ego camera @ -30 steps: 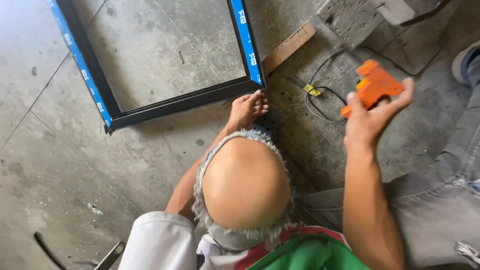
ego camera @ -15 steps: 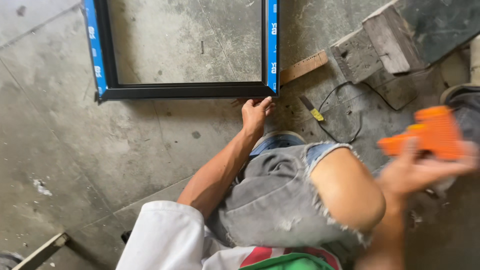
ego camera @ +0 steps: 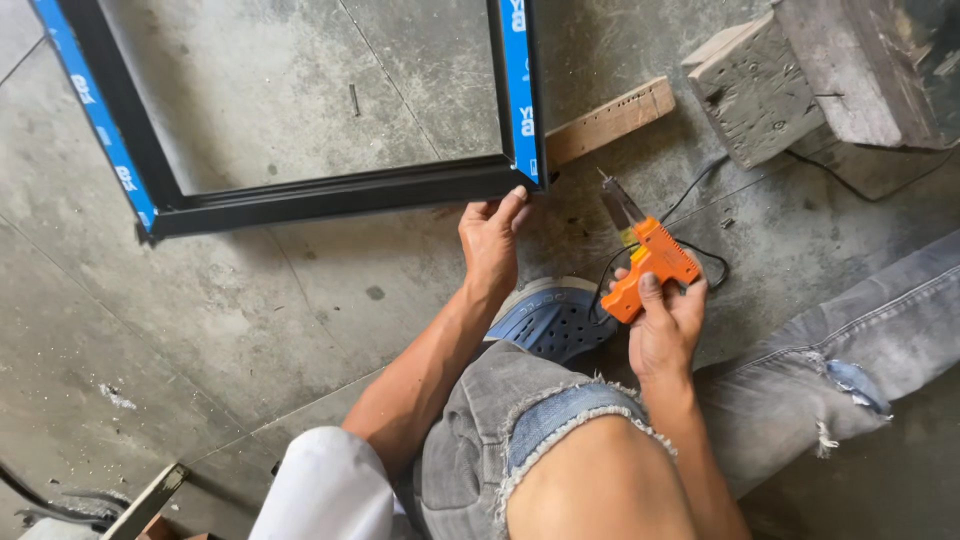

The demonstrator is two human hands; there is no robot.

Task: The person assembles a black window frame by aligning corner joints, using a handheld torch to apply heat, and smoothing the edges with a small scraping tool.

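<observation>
The right hand (ego camera: 668, 322) has lowered the orange glue gun (ego camera: 648, 265) it grips toward the black frame (ego camera: 330, 193) corner at upper centre, where the left hand (ego camera: 490, 240) presses, fingers spread.

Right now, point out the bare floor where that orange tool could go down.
Bare concrete floor lies between the black frame and the left hand's forearm, and also inside the frame. It is crowded around the right hand holding the orange tool: cord, blue shoe, wood blocks.
</observation>
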